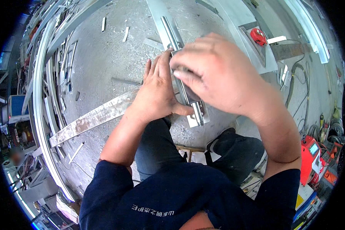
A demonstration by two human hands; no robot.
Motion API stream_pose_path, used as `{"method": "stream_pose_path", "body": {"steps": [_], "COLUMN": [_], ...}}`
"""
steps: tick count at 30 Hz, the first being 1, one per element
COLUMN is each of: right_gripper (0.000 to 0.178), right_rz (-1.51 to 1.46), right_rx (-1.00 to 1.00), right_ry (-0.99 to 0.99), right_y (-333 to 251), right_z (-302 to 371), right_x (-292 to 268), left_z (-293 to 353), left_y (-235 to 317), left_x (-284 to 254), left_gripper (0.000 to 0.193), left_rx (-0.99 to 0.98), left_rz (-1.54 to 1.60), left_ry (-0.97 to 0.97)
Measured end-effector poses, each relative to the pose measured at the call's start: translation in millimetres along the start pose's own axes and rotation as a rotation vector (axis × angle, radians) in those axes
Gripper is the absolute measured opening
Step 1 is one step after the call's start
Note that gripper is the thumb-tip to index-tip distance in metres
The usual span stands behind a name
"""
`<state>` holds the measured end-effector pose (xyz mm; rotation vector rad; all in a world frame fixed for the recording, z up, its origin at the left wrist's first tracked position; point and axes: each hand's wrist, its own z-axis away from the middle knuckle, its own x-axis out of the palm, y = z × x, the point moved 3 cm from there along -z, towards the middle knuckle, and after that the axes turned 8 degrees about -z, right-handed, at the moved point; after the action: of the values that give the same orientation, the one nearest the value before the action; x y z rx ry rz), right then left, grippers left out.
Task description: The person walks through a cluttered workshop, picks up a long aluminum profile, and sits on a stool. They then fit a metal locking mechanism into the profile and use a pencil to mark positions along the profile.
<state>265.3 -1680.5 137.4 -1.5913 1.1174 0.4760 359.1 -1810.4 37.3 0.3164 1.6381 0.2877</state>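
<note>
A long, shiny metal bar (pixel 169 28) runs away from me over a pale metal strip (pixel 156 15), with a darker block-like section partly under my hands. My left hand (pixel 155 92) grips the bar from its left side. Its thumb presses near the close end and its forefinger lies along the far part. Over the middle of the bar, my right hand (pixel 214 73) is smeared by motion. Its fingers are curled against the thumb, around something dark and small that I cannot make out.
A long flat metal bar (pixel 96 119) slants across the floor at left, near stacked metal profiles (pixel 38 84). A red tape measure (pixel 258 36) lies on sheet metal at the far right. A red machine with a screen (pixel 309 157) and cables stand at right.
</note>
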Motion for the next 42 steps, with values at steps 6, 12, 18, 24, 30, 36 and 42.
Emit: {"method": "stream_pose_path", "body": {"steps": [6,12,18,24,30,36,42], "right_gripper": [0.025,0.028,0.028,0.028,0.026,0.043,0.029], "right_rz": [0.353,0.441,0.421,0.439,0.392,0.396,0.240], "right_rx": [-0.141,-0.078,-0.045,-0.057,-0.041,-0.027,0.012], "right_ry": [-0.037,-0.013,-0.001,0.033,0.030,0.046,0.026], "right_y": [-10.8,-8.3,-7.9,-9.4,-10.7,-10.3,-26.7], "right_z": [6.4,9.6,7.8,9.2,8.3,8.5,22.8], "right_x": [30.4,42.6,44.3,44.3,43.5,48.4,44.9], "left_z": [-1.0,-0.2,-0.3,1.4,0.4,0.9,0.8], "left_y": [6.1,4.2,3.9,1.8,2.2,0.7,0.8], "left_x": [-5.6,-2.8,-3.3,-0.2,-0.4,1.7,1.0], "left_gripper": [0.123,0.131,0.132,0.130,0.126,0.117,0.117], "left_rx": [0.026,0.017,0.006,-0.004,-0.010,-0.009,0.013], "left_rz": [-0.124,-0.127,-0.060,-0.072,-0.104,-0.102,-0.101], "left_ry": [-0.005,0.028,0.039,0.001,-0.034,-0.040,0.055]}}
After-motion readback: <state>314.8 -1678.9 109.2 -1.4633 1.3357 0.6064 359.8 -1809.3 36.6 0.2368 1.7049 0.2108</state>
